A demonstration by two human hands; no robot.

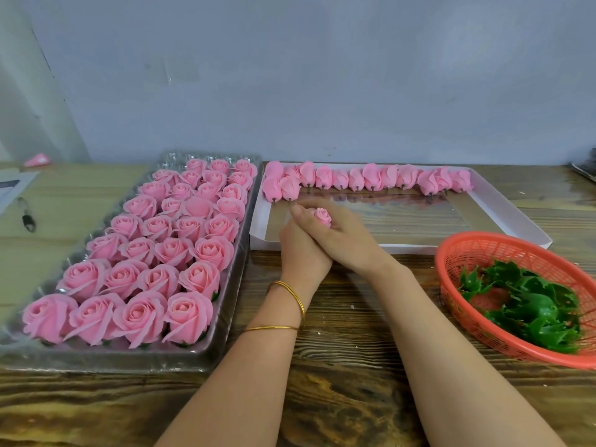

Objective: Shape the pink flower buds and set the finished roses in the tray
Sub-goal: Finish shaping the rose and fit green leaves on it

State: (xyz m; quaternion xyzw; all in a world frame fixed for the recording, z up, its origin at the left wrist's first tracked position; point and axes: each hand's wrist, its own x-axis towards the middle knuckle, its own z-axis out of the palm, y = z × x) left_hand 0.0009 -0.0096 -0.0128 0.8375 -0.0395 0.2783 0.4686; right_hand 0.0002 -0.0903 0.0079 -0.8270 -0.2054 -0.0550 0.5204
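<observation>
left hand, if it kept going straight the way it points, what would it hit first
Probably the leftmost buds in the white box, just beyond the left hand, though depth is unclear.

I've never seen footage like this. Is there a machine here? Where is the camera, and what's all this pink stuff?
No machine: these are a person's two bare hands, filmed by one wide-angle camera worn on the head, looking down. The left hand, bangles at its wrist, and the right hand together hold one pink bud. On the wooden table, a clear tray at left holds finished roses. A flat white box holds a row of unshaped buds. At right, a red basket holds green leaf pieces.
</observation>
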